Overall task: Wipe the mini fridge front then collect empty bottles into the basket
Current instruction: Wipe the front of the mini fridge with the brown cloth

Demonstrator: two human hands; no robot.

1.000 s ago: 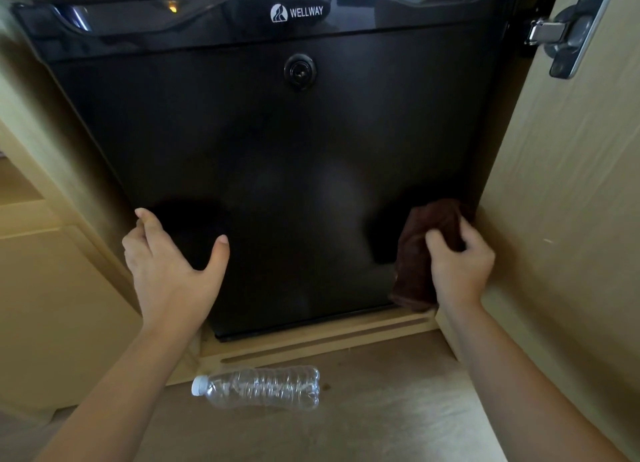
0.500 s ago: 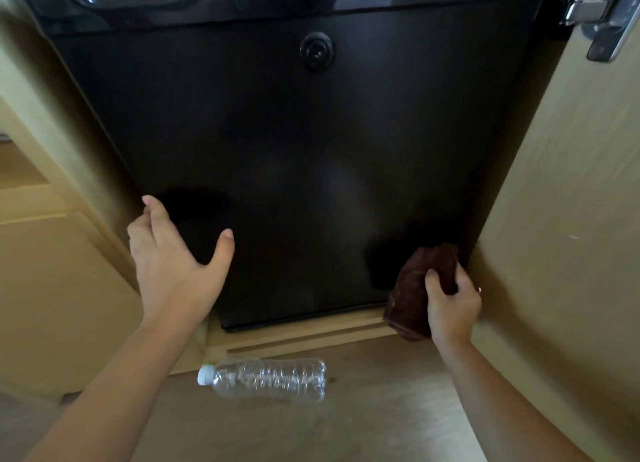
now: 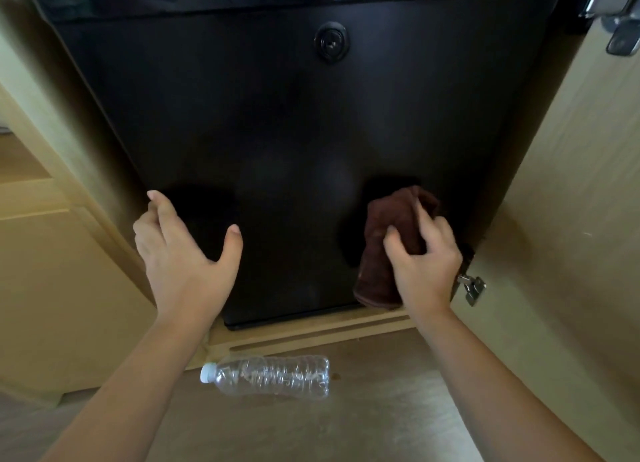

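Note:
The black mini fridge front (image 3: 291, 122) fills the upper middle of the view, with a round lock (image 3: 331, 42) near its top. My right hand (image 3: 424, 264) grips a dark brown cloth (image 3: 384, 250) and holds it against the door's lower right part. My left hand (image 3: 183, 253) is spread with fingers apart at the door's lower left edge, holding nothing. A clear plastic bottle (image 3: 270, 375) with a white cap lies on its side on the floor just below the fridge. No basket is in view.
The fridge sits inside a light wood cabinet. The open cabinet door (image 3: 568, 219) stands at the right with metal hinges (image 3: 472, 288) on it. A wooden cabinet side (image 3: 52, 271) is at the left. Wood floor (image 3: 346, 420) runs along the bottom.
My right hand with the cloth dropped to the door's bottom right corner, then came back up and a little leftward on the door. The left hand stayed near the lower left edge.

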